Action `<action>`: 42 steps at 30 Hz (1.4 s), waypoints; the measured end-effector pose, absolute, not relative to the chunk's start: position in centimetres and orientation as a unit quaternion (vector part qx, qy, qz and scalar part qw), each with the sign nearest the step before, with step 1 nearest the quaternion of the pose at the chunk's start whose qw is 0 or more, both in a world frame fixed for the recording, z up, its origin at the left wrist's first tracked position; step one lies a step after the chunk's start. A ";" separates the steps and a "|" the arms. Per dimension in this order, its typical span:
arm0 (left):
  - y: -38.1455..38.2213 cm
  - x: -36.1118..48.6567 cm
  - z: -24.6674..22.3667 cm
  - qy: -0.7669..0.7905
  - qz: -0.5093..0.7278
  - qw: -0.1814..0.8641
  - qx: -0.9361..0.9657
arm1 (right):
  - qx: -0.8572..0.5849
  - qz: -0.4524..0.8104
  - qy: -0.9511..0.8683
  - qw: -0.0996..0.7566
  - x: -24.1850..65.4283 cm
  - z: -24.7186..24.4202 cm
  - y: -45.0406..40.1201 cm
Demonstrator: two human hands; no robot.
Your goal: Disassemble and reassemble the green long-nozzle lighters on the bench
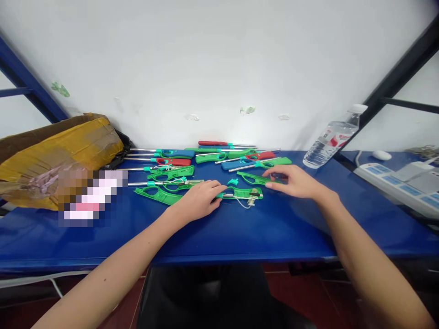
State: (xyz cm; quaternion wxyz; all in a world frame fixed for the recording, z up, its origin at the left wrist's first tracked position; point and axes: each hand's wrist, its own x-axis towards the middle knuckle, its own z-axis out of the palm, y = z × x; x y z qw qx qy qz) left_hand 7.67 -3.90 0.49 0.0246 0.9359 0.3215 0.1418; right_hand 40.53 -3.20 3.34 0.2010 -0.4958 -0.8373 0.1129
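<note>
My left hand [204, 199] lies with curled fingers over the front of an opened green gas lighter, close to its metal tube. The lighter's open shell [244, 193] shows a white wire and small inner parts. My right hand [291, 181] closes thumb and fingers around the right end of a loose green shell half [252, 178]. A small dark object [278, 176] shows between its fingers, too unclear to name. Between the hands lies a small teal trigger piece [233, 182]. Another green shell half [156, 195] is left of my left hand, beside opened lighters [171, 173].
Several red, blue and green lighters [245, 160] lie along the wall on the blue table [240, 237]. A taped cardboard box [65, 160] stands left. On the right are a tilted water bottle [331, 139] and a white power strip [394, 185].
</note>
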 end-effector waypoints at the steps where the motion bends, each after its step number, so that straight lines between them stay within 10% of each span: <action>1: -3.9 7.7 0.5 0.320 0.142 0.023 0.936 | -0.511 0.115 -0.827 0.203 40.9 3.5 -3.1; 42: -4.3 8.0 0.7 0.292 0.122 0.014 0.948 | -0.561 0.134 -0.811 0.098 43.8 2.8 -1.5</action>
